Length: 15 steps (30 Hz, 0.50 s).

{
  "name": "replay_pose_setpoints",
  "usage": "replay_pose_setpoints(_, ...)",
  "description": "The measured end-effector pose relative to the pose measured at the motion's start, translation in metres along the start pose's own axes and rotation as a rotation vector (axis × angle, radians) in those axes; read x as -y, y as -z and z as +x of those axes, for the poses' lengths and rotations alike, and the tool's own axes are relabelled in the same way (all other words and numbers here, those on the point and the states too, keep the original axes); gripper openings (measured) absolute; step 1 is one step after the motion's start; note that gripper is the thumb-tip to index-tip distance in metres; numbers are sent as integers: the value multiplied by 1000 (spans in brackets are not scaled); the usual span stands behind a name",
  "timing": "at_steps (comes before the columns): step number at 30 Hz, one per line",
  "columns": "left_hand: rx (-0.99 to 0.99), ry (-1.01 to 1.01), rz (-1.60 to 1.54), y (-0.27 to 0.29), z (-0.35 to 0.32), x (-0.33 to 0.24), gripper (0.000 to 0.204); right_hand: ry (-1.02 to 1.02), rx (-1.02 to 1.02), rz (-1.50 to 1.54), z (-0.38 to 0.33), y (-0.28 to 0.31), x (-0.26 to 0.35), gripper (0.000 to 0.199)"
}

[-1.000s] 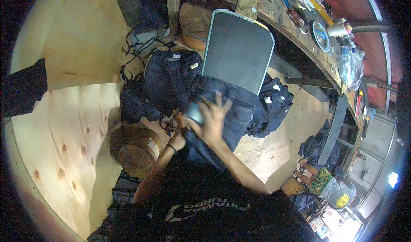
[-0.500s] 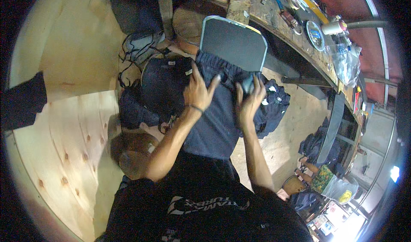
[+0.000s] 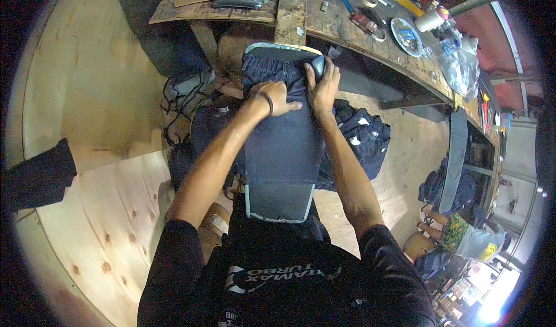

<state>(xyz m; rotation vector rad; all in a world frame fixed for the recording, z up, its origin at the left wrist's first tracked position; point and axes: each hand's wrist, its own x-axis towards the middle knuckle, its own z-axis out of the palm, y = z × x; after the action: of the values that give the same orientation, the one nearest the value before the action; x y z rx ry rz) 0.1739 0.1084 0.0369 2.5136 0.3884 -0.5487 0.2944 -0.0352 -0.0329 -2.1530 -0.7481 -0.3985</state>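
On one board [image 3: 277, 202]: two hands (flat).

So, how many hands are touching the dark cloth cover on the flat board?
2. The left hand presses on the dark cloth cover near the top of the board; the right hand grips the cover's upper right corner. No other hand shows there.

Garment [image 3: 284, 147] over the board [image 3: 278, 202], workbench [image 3: 370, 43] behind (clothes pile [image 3: 362, 139] right)

You see a plywood floor [image 3: 87, 199] at the frame's left, a cluttered wooden bench [image 3: 370, 32] across the top, and bright daylight [image 3: 492, 309] at lower right.
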Motion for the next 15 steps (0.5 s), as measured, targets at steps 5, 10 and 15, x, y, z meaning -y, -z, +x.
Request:
replay_pose_setpoints(5,334,-221,-274,3,30,28,67,-68,9,5,3,-2,-2,61)
replay_pose_setpoints(10,198,-401,-650,-9,22,52,83,-77,3,40,4,1,2,60)
replay_pose_setpoints(15,-148,-11,36,18,2,35,92,-51,99,17,5,11,2,62)
